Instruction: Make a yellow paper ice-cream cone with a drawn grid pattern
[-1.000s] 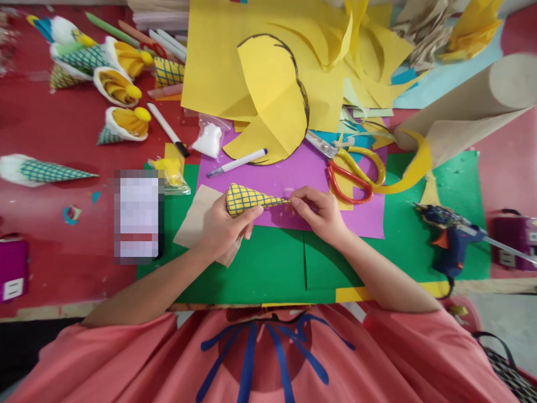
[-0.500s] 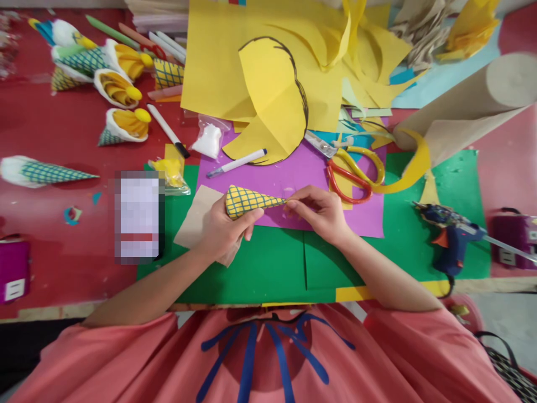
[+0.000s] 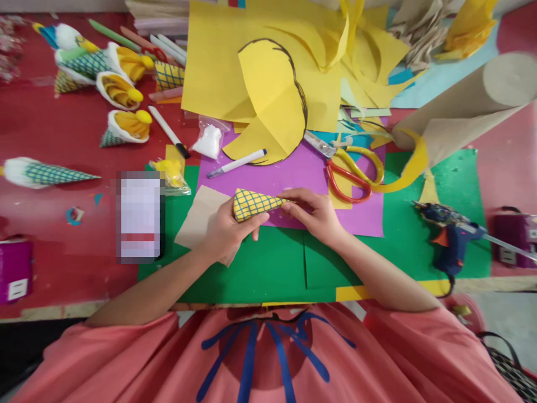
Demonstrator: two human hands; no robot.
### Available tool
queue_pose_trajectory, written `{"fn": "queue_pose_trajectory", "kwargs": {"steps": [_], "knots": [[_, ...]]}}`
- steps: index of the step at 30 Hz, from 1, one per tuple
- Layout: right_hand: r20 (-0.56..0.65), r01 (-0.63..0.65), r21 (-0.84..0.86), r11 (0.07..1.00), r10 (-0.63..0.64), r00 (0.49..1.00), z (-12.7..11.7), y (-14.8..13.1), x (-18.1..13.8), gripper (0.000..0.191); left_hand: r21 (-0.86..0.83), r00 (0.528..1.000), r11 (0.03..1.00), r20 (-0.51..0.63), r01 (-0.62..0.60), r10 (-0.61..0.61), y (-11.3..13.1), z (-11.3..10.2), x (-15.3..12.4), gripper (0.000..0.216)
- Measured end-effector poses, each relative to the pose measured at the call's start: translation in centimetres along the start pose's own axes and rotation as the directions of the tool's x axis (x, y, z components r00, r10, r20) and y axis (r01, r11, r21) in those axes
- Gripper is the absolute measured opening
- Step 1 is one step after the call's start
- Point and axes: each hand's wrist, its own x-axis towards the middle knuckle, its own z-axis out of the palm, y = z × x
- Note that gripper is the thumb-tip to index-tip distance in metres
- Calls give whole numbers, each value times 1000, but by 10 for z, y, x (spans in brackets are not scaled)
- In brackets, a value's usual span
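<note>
Between my hands lies a yellow paper cone [image 3: 257,205] with a blue-green crosshatch, its wide end to the left and its tip to the right. My left hand [image 3: 230,226] is wrapped round the wide end. The fingers of my right hand [image 3: 312,212] pinch the pointed tip and partly hide it. Under my left hand rests a piece of beige paper [image 3: 197,218]. Purple paper [image 3: 361,218] and a green sheet [image 3: 268,268] spread beneath both hands. A capped marker [image 3: 237,163] lies just beyond the cone.
Scissors [image 3: 356,173] with red and yellow handles lie right of centre. A blue glue gun [image 3: 455,246] is farther right, below a beige paper roll [image 3: 457,106]. Finished cones [image 3: 126,127] sit at left, near a blurred phone [image 3: 140,215]. Cut yellow paper [image 3: 277,95] lies at the back.
The cone and my left hand have shifted slightly right. My right fingers now cover more of the tip, having slid a little along it toward the wide end.
</note>
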Motion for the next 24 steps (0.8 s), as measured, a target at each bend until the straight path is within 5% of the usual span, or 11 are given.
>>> {"fn": "queue_pose_trajectory", "kwargs": {"steps": [13,24], "knots": [[-36,-70,129,989,75,997,3,5,-2,33,-14,991,997,-109,-78,76,-1,1,6,26],[-25,71,-52,996,-72,997,8,2,-6,20,16,997,999,64,46,-46,3,-1,3,24]]}}
